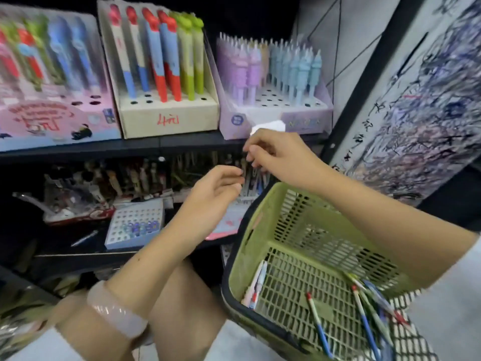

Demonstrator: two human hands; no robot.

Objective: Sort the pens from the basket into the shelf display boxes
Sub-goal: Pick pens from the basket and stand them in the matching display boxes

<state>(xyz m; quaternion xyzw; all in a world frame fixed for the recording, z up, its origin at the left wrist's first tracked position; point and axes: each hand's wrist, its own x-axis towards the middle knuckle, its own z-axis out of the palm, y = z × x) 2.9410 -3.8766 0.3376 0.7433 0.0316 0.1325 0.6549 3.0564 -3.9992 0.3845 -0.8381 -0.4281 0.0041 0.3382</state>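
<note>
Lower right, your green basket point(263, 220) holds loose pens point(318, 325). At centre, your right hand point(273, 149) pinches a pen; your left hand point(216, 188) hangs relaxed beside it.

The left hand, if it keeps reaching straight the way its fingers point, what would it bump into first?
Most likely the bunch of pens standing on the lower shelf, just beyond the left hand. Its fingertips point right at them, very close, though the depth is hard to judge.
</note>
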